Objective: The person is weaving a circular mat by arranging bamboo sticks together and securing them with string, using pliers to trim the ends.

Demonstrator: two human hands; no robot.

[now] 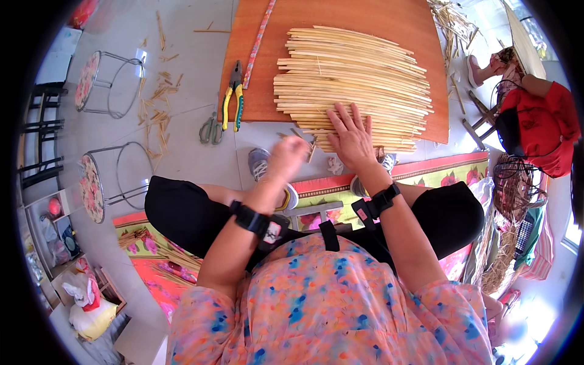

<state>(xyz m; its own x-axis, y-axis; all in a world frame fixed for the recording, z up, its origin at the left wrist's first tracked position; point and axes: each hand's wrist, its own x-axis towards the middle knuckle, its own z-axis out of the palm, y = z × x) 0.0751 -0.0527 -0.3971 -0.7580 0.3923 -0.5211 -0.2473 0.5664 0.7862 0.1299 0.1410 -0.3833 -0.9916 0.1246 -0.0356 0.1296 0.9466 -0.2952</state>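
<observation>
On the orange-brown board (258, 109) lies a mat of pale straw-like stalks (356, 73), side by side, with uneven ends. My right hand (353, 137) rests flat on the near edge of the mat, fingers spread. Left of it, my left hand (289, 157) is just off the board's near edge, smeared by motion; whether its fingers hold anything cannot be made out. A few short stalk pieces (312, 149) show between the hands. Yellow-and-green pliers (233, 100) lie at the board's left edge, with dark-handled scissors (211, 131) below them.
A patterned stick (258, 39) lies along the board's left side. Stalk scraps (159, 115) litter the tiled floor near two round stools (91, 185). At the right, a person in red (538, 128) sits by a wooden stool (480, 121). A floral mat (447, 170) lies beneath me.
</observation>
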